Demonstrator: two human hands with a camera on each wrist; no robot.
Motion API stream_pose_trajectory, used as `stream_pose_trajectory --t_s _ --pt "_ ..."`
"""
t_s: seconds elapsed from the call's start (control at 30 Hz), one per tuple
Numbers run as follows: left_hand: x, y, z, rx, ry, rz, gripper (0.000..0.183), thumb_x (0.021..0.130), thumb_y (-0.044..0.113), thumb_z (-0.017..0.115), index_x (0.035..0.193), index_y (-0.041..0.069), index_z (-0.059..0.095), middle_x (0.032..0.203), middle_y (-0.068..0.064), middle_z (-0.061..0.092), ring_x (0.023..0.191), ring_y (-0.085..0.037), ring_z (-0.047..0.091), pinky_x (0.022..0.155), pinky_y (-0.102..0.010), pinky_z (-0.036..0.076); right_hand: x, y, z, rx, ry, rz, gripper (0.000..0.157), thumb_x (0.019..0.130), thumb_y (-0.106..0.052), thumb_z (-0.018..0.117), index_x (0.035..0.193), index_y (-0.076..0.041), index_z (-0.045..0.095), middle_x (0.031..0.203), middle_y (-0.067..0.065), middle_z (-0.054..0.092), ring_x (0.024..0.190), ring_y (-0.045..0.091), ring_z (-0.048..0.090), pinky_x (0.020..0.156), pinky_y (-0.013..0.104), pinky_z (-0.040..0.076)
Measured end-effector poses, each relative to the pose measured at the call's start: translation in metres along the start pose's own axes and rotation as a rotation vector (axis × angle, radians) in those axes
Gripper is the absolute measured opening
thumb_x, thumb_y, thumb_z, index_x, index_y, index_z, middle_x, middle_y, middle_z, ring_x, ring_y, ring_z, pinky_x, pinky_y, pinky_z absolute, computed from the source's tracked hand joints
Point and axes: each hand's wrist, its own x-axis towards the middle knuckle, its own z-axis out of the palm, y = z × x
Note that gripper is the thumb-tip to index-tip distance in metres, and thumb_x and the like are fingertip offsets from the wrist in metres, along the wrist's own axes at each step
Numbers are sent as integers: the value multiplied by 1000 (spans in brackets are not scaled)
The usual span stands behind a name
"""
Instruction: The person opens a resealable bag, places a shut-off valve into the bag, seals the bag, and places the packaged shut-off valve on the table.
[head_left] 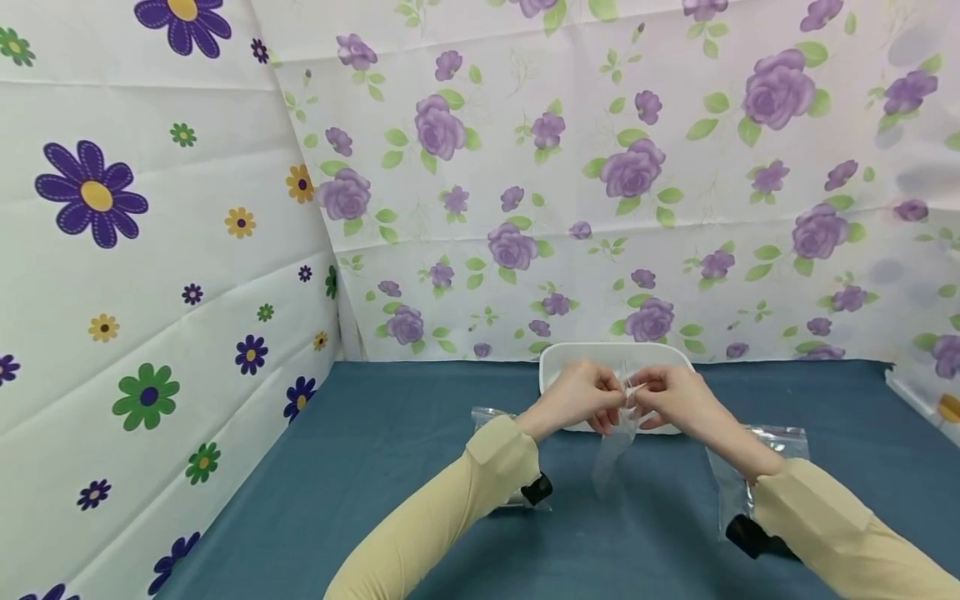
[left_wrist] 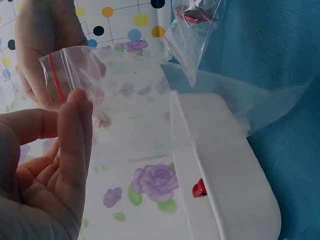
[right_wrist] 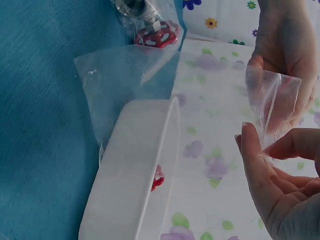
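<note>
A clear zip-lock bag (head_left: 613,454) hangs in front of the white tray (head_left: 558,357), held up by both hands. My left hand (head_left: 576,396) pinches its top edge between thumb and fingers; a red zip line (left_wrist: 56,77) runs there in the left wrist view. Opposite it, my right hand (head_left: 671,400) pinches the same edge, fingertips close to the left ones. The bag looks flat, and the tray shows through it. Inside the tray lies a small red part (left_wrist: 200,188), mostly hidden by the tray wall.
Left of the tray lies another clear bag (right_wrist: 157,37) holding a metal valve with a red handwheel. A similar bag (head_left: 787,439) lies at the right, partly under my right forearm. A blue cloth (head_left: 420,433) covers the table; flowered sheets (head_left: 480,200) hang behind.
</note>
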Motion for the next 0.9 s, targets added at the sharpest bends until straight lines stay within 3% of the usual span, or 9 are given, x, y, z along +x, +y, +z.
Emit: stream_pose_trajectory --t_s 0.17,0.37,0.63,0.73,0.9 --pt "-7 1 -3 149 58 -14 29 89 11 53 61 5 56 49 -8 54 38 -24 51 35 -26 39 -2 -1 -7 -92 -17 25 24 88 0 51 108 14 56 79 13 64 64 23 63 55 33 52" --pt "-14 5 -6 209 133 -62 36 87 17 56 53 6 50 43 -7 48 35 -25 45 32 -26 35 -1 -6 -22 -247 -68 7 20 87 5 52 102 14 60 76 13 62 62 23 62 54 32 52" --pt "-22 13 3 253 127 -18 41 83 10 51 45 13 35 37 -3 40 32 -18 41 31 -22 22 6 -13 -31 -439 -35 7 19 84 9 48 95 14 63 70 10 60 57 18 61 53 32 51" --pt "-24 16 5 282 127 -1 40 83 10 50 45 13 37 37 -2 40 33 -18 42 32 -22 24 7 -13 -33 -473 -30 25 21 84 8 47 93 14 64 66 9 60 56 17 60 54 33 51" --pt "-25 17 7 287 158 -35 39 84 10 47 46 13 39 37 -2 42 33 -17 44 31 -24 30 8 -12 -37 -462 -24 56 22 85 6 46 91 13 65 62 5 59 56 18 60 55 34 51"
